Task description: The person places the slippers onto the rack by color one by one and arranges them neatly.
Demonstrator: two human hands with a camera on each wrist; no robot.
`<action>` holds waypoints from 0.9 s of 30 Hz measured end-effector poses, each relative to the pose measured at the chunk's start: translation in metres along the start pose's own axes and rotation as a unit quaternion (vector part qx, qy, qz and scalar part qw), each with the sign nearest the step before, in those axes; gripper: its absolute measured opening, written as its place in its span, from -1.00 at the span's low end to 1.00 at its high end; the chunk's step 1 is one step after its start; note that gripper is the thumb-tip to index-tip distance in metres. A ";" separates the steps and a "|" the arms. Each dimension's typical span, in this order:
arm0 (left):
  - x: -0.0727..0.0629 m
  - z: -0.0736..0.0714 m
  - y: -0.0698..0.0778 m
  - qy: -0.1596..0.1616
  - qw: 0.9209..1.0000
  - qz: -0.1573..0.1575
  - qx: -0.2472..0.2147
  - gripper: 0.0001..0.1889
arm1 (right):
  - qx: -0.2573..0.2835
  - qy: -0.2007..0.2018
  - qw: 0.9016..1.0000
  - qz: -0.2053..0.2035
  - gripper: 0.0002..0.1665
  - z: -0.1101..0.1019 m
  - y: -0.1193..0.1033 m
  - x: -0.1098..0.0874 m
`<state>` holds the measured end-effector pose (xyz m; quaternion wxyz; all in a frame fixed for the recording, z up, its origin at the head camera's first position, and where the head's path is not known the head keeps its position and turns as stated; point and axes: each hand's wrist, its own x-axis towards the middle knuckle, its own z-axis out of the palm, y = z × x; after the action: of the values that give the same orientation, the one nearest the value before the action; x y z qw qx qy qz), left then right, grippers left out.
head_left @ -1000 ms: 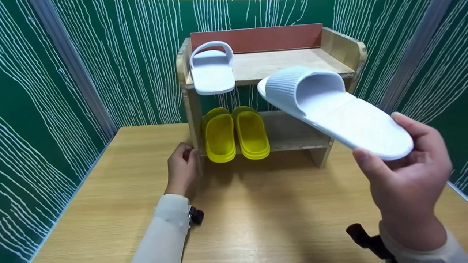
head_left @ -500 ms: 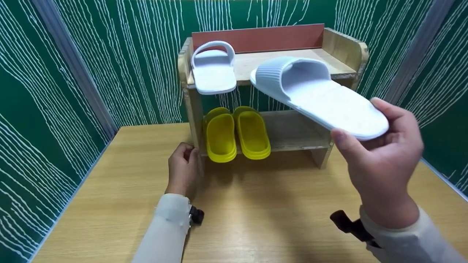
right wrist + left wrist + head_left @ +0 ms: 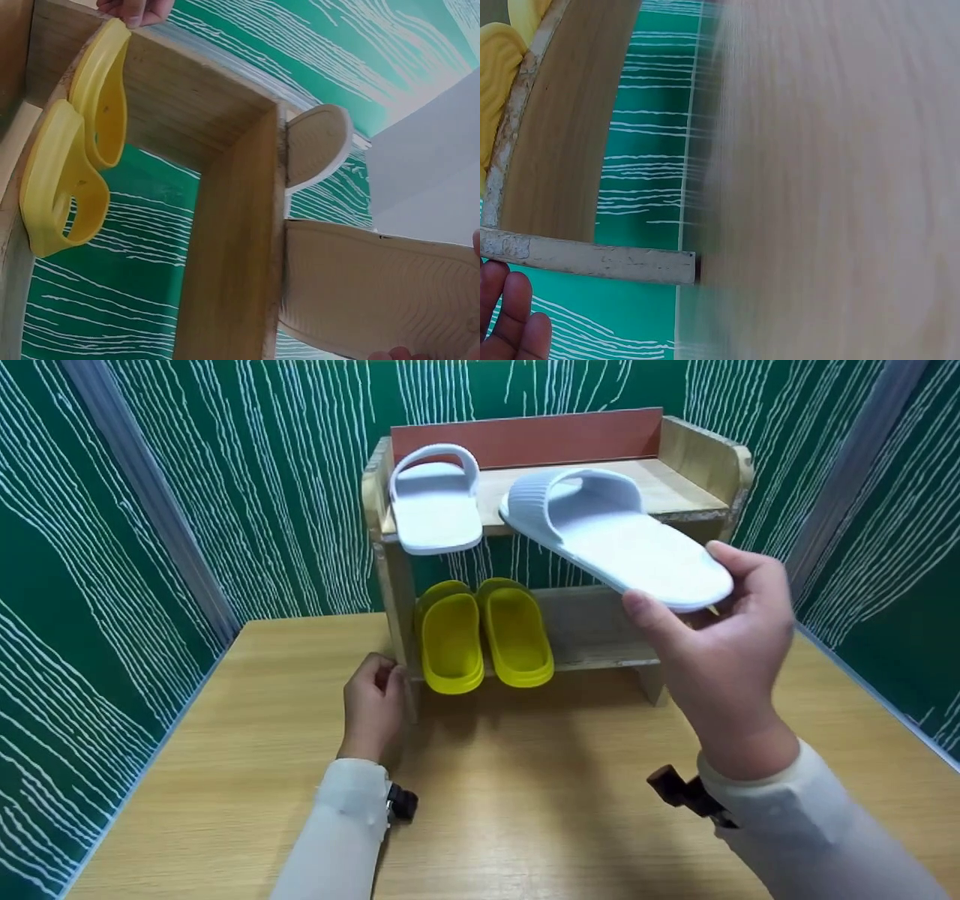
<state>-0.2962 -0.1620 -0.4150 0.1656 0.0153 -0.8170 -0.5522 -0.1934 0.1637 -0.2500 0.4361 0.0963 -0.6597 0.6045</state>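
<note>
My right hand (image 3: 724, 660) holds a white slide sandal (image 3: 626, 544) by its heel end, thumb on the near edge and fingers on the far one. The sandal's toe overlaps the front of the rack's top shelf in the head view; its wavy-patterned sole (image 3: 375, 289) shows in the right wrist view. On that shelf's left end sits a matching white slide (image 3: 437, 514), heel jutting past the front edge. My left hand (image 3: 373, 705) grips the left side panel of the wooden shoe rack (image 3: 394, 615) low down. Its fingers (image 3: 517, 315) show beside the panel in the left wrist view.
Two yellow clogs (image 3: 517, 630) stand side by side at the left of the lower shelf, heels over its front edge. A reddish board (image 3: 532, 439) backs the top shelf. The rack stands on a wooden table (image 3: 495, 810) before green walls with white streaks.
My right hand has carried the white slide sandal leftward and up, its toe now over the top shelf's front edge in the head view. My left hand stays on the rack.
</note>
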 end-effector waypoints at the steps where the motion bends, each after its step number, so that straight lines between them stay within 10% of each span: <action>1: 0.000 0.000 0.000 0.000 1.000 -0.002 -0.001 -0.90 | -0.008 -0.006 1.000 0.002 -0.20 0.002 0.001 0.001; 27: 0.001 0.001 -0.001 0.008 1.000 -0.009 -0.014 -0.91 | -0.127 -0.069 0.987 0.071 0.02 0.064 0.008 0.015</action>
<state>-0.2974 -0.1619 -0.4159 0.1672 0.0248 -0.8074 -0.5652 -0.2364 0.1154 -0.2384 0.3544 0.0343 -0.7649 0.5368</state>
